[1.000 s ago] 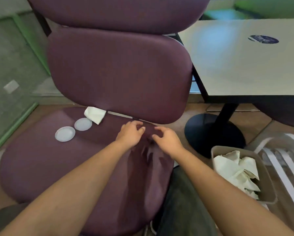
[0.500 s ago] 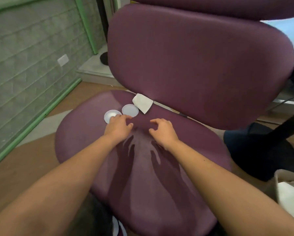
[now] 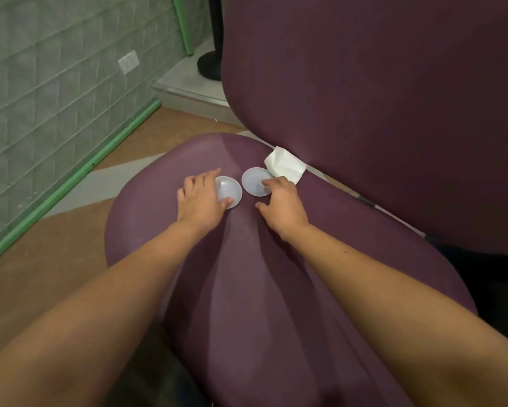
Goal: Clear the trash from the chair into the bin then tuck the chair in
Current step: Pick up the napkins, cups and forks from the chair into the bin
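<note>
Two clear plastic lids lie side by side on the purple seat of the chair (image 3: 247, 289), near its back edge; the left lid (image 3: 230, 190) sits under my left hand (image 3: 201, 201), whose forefinger reaches past its far rim while the thumb presses its near rim, so my fingers curl round it in a pinch; the right lid (image 3: 254, 180) lies flat, and the fingertips (image 3: 269, 183) of my right hand (image 3: 282, 205) rest on its near edge, fingers bent down, thumb spread out to the side on the fabric; whether that hand truly grips the lid I cannot tell; just behind the right lid, a crumpled white napkin (image 3: 285, 165) is wedged where the seat meets the backrest (image 3: 379, 113), touching the lid's far rim; the backrest rises to the right; left of the chair lies a brown floor (image 3: 41, 274), with a green skirting strip (image 3: 79, 183) running along a grey-green tiled wall (image 3: 56, 83) that bears a white socket (image 3: 128, 61); beyond stands a black round base (image 3: 210, 64).
</note>
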### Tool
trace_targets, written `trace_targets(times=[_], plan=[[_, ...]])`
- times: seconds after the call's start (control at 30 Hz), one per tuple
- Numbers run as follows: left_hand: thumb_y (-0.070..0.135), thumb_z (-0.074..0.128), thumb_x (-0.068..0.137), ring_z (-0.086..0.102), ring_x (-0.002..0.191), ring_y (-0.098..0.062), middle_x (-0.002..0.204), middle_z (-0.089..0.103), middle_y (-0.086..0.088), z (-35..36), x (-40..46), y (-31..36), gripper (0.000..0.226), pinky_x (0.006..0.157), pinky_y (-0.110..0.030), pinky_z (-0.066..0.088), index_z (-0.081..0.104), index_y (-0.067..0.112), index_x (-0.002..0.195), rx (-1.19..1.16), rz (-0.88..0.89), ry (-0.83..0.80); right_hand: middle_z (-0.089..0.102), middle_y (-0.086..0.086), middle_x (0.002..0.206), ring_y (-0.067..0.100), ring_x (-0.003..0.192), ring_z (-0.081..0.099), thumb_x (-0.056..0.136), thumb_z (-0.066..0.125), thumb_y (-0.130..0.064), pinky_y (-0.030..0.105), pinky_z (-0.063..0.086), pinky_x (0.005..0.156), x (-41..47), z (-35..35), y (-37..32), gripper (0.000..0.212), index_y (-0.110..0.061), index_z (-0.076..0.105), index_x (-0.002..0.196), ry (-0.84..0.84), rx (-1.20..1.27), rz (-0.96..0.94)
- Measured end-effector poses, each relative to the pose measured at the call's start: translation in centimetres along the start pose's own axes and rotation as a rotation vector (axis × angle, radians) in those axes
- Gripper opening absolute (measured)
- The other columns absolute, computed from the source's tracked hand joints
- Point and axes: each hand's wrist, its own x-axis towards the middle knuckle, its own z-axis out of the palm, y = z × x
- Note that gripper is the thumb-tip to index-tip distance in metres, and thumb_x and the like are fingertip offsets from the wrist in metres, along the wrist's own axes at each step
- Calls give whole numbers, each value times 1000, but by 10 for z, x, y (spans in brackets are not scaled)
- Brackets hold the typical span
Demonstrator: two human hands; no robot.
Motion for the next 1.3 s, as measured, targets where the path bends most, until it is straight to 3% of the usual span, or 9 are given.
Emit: trace_targets(times=[0.17,0.3,0.47,0.6,0.77,1.03,1.13,1.3], plan=[[39,79,76,40,123,-26,129,35,-5,-5,2,-3,78,100,-39,38,41,24,142,-162,-44,61,41,5,145,24,134,35,93,61,-31,38,38,105,22,12,-11,53,-10,46,139,-34,-150,-104],[39,83,71,57,100,-26,122,33,-1,-10,-2,-6,68,80,-35,47,47,24,127,-291,-115,47,46,11,138,28,125,39,97,52,-37,37,39,99,31,19,-19,48,-9,48,136,13,-325,-99],[41,78,74,62,72,-30,102,54,4,-8,-9,-7,60,64,-38,51,33,24,110,-374,-205,32,60,13,113,30,107,51,88,51,-11,33,38,68,30,6,-31,31,-6,55,118,19,-376,-129],[33,70,84,61,73,-36,97,52,0,-11,-14,0,50,68,-48,55,28,21,107,-431,-284,6,63,14,108,33,100,55,86,47,-6,34,36,64,16,-10,-32,38,-7,52,123,31,-370,-172],[9,47,89,55,85,-33,102,50,-5,-17,-25,17,31,78,-45,52,30,19,113,-525,-317,-25,65,8,115,32,103,60,90,46,-12,36,45,76,-20,-36,-19,39,-19,53,128,88,-193,-56],[3,55,86,53,100,-19,120,49,0,-31,-56,77,54,77,-28,41,41,26,133,-607,-90,-143,67,-1,97,23,90,62,83,52,-23,36,52,74,-93,-74,16,21,-30,63,99,281,232,297],[2,60,85,51,100,-16,119,50,2,-30,-74,115,47,75,-24,38,46,22,125,-619,8,-204,68,-7,94,18,89,63,83,54,-16,33,51,74,-127,-103,38,18,-26,65,93,349,438,363],[6,64,85,53,87,-12,95,52,9,-16,-113,188,32,63,-18,40,47,20,108,-655,133,-311,62,-12,84,7,78,59,84,59,-10,22,43,65,-186,-152,81,13,-19,62,93,509,585,427]])
